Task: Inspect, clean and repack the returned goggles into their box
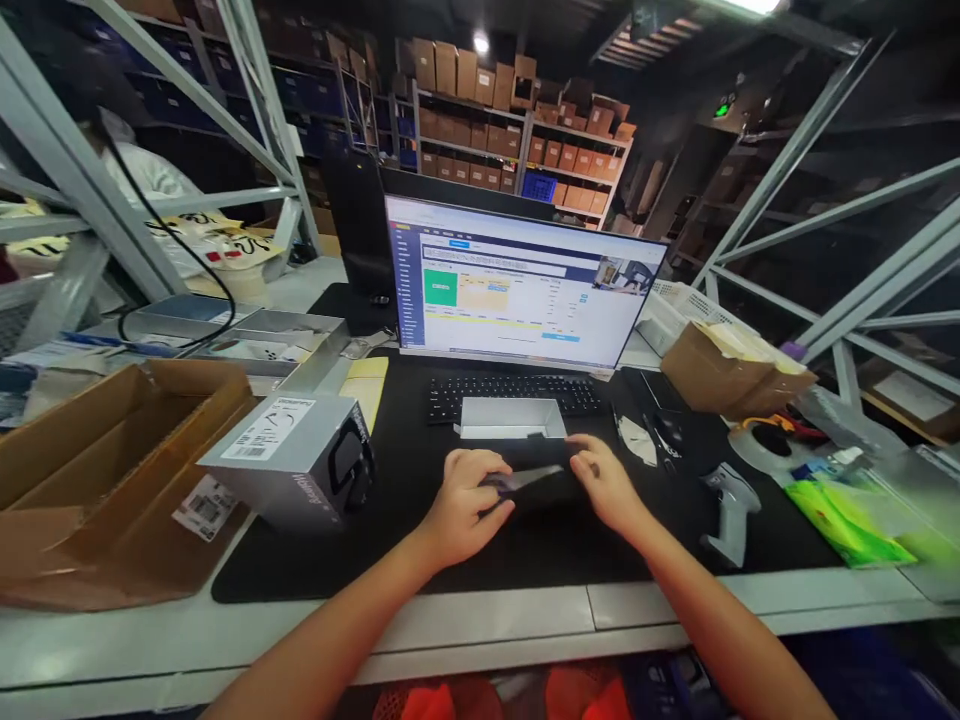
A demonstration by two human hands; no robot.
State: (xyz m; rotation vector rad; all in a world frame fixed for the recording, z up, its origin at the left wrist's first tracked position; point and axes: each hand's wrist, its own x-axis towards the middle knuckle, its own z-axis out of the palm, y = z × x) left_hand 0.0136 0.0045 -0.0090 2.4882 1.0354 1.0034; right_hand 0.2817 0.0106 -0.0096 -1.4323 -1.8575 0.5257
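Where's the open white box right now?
In the head view, the open white box is near the centre, just beyond the left hand and right hand, partly hiding the keyboard below the monitor.

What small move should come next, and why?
Perhaps set down the slim, blurred object in the left hand: the open white box is just beyond, the right hand by its near corner; both hands could then steady it.

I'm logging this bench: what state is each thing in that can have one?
Monitor: on
Carton: open
Grey box: shut
White box: open
Scanner: lying unheld
Exit sign: lit
Left hand: holding a slim object, blurred
Right hand: grip unclear
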